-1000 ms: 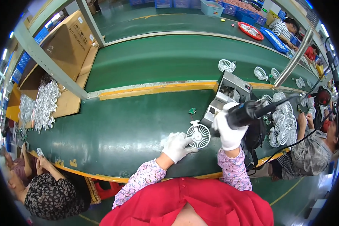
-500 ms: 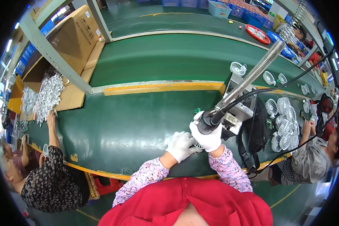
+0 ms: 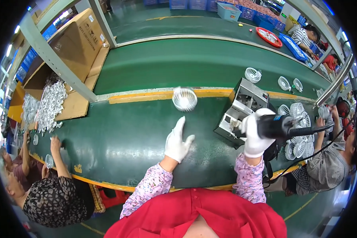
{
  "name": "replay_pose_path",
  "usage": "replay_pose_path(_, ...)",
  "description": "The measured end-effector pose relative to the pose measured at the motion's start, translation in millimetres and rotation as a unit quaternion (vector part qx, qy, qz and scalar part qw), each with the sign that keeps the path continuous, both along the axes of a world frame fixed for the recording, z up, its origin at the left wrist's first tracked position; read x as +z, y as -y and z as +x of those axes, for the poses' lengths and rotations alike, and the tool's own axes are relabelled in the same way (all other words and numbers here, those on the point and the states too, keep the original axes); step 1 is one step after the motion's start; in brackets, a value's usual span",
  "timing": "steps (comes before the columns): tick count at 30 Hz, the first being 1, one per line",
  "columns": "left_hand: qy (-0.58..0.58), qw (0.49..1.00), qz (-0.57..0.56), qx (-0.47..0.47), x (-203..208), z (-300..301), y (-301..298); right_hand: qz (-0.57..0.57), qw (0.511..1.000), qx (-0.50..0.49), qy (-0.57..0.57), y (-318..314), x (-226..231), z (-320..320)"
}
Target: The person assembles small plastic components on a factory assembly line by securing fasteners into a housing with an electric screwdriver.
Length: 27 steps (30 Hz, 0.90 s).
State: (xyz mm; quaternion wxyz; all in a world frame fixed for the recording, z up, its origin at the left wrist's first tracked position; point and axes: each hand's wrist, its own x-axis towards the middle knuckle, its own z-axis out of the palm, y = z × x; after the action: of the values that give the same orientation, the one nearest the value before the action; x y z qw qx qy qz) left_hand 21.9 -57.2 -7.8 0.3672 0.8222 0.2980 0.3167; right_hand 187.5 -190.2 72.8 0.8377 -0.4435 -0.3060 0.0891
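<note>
My left hand (image 3: 178, 142), in a white glove, reaches forward over the green bench with thumb and fingers stretched out and nothing in it. Just beyond its fingertips, a slightly blurred white round ribbed part (image 3: 185, 99) is by the yellow edge of the belt, apart from the hand. My right hand (image 3: 254, 137), also gloved in white, is wrapped around a black corded electric screwdriver (image 3: 275, 126). The tool is tilted sideways, its tip end close to a grey metal box-shaped device (image 3: 231, 121); whether it touches is unclear.
Several white ribbed parts (image 3: 299, 148) are heaped at the right, and others (image 3: 252, 74) lie on the green belt (image 3: 158, 65). A cardboard box (image 3: 77, 43) stands at the far left beside a pile of shiny parts (image 3: 51, 103). People work on both sides.
My left hand has moved forward and opened, and the white ribbed part has gone from beneath my hands to the belt edge. My right hand has carried the screwdriver rightward, tilting it over.
</note>
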Motion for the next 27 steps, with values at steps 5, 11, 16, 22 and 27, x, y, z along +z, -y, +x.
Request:
replay_pose_path(5,-0.021,0.983,0.128,-0.13,-8,-1,4,-0.077,0.989,-0.118,0.052,-9,-2,8)
replay_pose_path(11,-0.003,0.975,0.147,-0.169,-9,-1,7,-0.094,0.995,-0.031,0.024,-8,10,-26)
replay_pose_path(16,-0.025,0.975,0.135,-0.176,-9,-2,8,-0.1,0.995,0.023,-0.003,0,-6,-40)
replay_pose_path(22,-0.029,0.974,0.131,-0.183,-15,-2,7,-0.106,0.993,0.048,0.008,-1,-7,-50)
replay_pose_path(27,-0.038,0.975,0.127,-0.18,-16,-4,9,-0.102,0.992,0.075,-0.008,-2,-10,-52)
